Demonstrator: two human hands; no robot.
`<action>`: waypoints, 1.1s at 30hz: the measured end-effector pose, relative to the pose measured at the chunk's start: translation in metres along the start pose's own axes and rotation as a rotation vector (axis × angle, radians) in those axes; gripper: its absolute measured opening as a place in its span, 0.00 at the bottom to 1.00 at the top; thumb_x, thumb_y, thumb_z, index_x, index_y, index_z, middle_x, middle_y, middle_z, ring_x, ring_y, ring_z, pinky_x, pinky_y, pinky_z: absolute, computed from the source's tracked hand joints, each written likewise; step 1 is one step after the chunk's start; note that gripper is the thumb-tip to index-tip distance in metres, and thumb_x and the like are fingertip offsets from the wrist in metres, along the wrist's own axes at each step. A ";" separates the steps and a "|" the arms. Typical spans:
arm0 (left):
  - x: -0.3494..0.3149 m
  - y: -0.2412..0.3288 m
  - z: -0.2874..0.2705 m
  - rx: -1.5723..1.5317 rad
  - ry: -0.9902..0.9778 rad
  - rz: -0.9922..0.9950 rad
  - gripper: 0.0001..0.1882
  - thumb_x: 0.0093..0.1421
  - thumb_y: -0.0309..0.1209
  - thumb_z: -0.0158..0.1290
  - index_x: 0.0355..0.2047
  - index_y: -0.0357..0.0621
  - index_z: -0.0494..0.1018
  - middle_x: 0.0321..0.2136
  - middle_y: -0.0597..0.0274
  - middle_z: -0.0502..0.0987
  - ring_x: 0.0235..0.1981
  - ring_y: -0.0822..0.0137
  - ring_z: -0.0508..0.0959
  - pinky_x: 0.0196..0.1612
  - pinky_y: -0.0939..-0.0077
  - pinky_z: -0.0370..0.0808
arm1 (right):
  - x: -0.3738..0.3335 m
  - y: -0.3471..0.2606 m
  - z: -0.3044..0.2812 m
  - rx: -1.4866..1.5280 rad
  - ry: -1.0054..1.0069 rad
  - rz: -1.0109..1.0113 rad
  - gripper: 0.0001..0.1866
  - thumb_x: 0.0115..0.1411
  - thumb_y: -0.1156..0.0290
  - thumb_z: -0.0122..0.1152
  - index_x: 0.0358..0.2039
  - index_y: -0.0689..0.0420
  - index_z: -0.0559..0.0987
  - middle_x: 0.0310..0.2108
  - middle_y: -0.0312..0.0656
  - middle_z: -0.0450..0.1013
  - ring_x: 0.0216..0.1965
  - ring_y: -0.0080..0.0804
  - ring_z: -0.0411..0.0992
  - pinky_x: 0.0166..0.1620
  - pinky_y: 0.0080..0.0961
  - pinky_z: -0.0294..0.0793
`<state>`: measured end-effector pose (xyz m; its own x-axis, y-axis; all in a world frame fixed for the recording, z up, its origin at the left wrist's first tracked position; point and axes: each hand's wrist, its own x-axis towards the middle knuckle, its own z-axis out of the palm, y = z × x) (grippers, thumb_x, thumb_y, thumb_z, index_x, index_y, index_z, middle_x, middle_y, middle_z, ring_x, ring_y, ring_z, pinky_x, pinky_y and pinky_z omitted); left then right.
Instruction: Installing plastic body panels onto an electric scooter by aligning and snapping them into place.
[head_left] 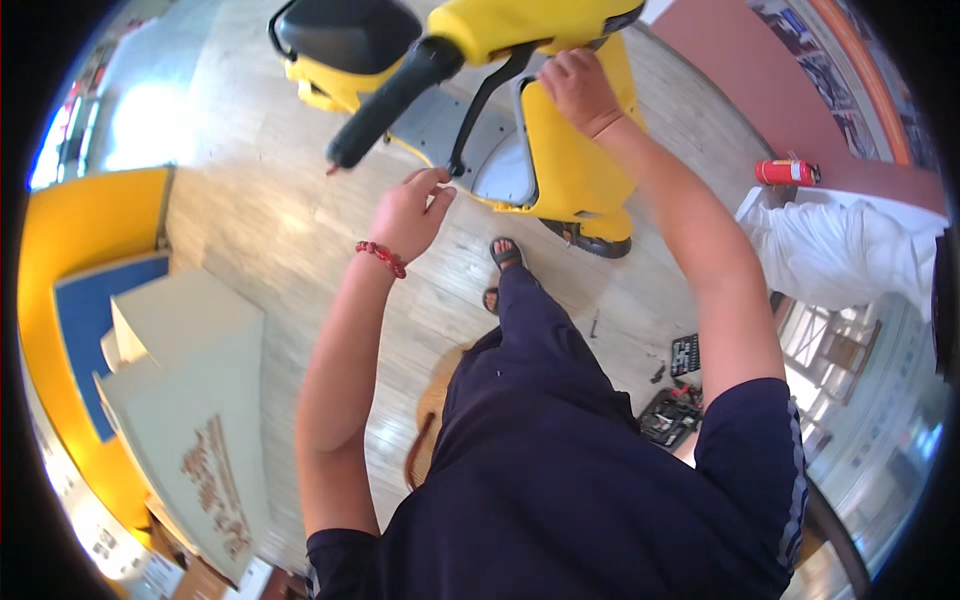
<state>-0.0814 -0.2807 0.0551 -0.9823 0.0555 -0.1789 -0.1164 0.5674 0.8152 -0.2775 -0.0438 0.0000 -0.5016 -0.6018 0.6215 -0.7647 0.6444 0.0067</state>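
A yellow scooter [590, 150] stands in front of me, its handlebar crossing the top of the view. My left hand [412, 212], with a red bead bracelet on the wrist, is beside the ball end of the black brake lever [480, 105]. Its thumb and fingers are apart, and I cannot tell whether they touch the lever. Above it is the black handlebar grip [385, 110]. My right hand [580, 88] is at the top of the yellow front panel, just under the handlebar. Its fingers are curled, and what they hold, if anything, is hidden.
A black scooter seat or mirror-like part [348, 35] shows at the top left. An open tool case [670, 415] lies on the floor at my right. White cloth [830, 250] and a red fire extinguisher [787, 172] are farther right. A pale box [190, 400] stands left.
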 end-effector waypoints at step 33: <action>0.216 0.055 0.065 0.441 -0.011 0.805 0.21 0.54 0.43 0.54 0.39 0.36 0.70 0.35 0.48 0.75 0.35 0.51 0.74 0.39 0.64 0.69 | -0.221 -0.026 0.014 0.651 0.671 1.962 0.17 0.58 0.61 0.45 0.39 0.61 0.74 0.37 0.39 0.73 0.38 0.26 0.70 0.41 0.22 0.67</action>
<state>-0.2900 -0.1843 0.0260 -0.7411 0.5761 0.3447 0.6709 0.6163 0.4124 -0.1526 0.0657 -0.1488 -0.5343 0.7492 -0.3914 0.3433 -0.2309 -0.9104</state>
